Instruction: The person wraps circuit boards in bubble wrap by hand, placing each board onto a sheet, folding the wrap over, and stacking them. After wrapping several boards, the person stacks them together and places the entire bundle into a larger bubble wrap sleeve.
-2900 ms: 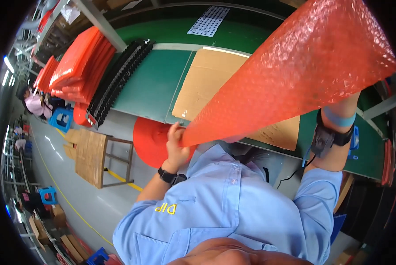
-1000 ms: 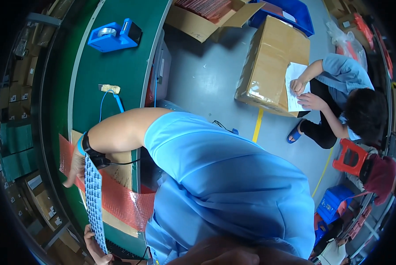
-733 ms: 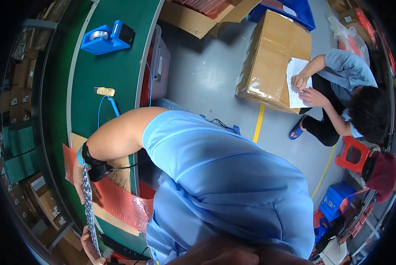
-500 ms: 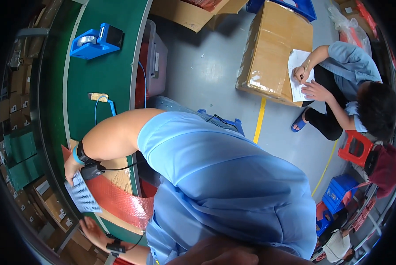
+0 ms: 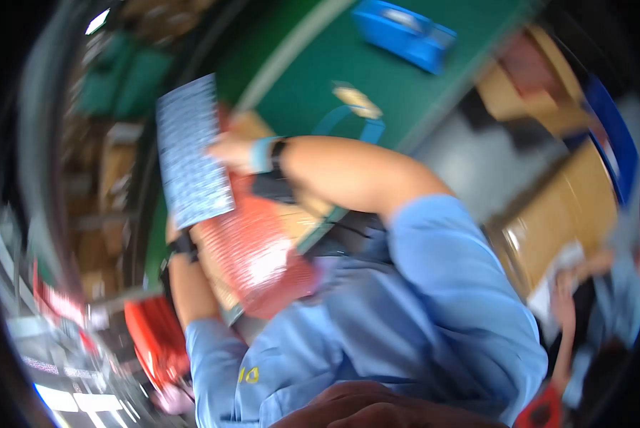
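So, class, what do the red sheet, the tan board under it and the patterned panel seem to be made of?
Red sheet: probably glossy plastic bubble wrap, given its bright glare and fine texture.
Tan board: likely matt cardboard, from its dull brown face.
Patterned panel: perhaps card or thin plastic; it looks flat and straight-edged, but blur leaves material and finish open.

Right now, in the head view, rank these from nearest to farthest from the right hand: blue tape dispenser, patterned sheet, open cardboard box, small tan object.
1. Patterned sheet, held by the right hand.
2. Small tan object, on the green tabletop.
3. Blue tape dispenser, farther along the tabletop.
4. Open cardboard box, beyond the tabletop.
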Motion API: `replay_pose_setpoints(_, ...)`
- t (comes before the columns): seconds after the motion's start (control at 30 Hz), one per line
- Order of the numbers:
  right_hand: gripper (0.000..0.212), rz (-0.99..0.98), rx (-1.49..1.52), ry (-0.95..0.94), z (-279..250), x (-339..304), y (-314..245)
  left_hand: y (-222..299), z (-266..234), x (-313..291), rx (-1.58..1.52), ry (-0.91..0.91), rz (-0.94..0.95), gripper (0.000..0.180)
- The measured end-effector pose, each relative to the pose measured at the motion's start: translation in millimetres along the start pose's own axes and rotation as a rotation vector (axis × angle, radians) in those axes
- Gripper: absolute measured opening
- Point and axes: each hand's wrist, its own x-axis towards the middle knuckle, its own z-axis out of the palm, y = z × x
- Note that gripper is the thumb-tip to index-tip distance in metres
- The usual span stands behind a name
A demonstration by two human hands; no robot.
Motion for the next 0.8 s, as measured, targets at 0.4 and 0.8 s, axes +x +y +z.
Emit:
replay_pose_setpoints(0.4,0.018,0.462,-0.206,-0.063,59,-83,-69,82,-53,-145,-0.765,0.238,0.074,0.044)
replay_pose_setpoints(0.8,0.02,0.566,-0.281,-0.161,92,-114,-33,95,-27,-194,-0.861,0.176,0.14,0.062)
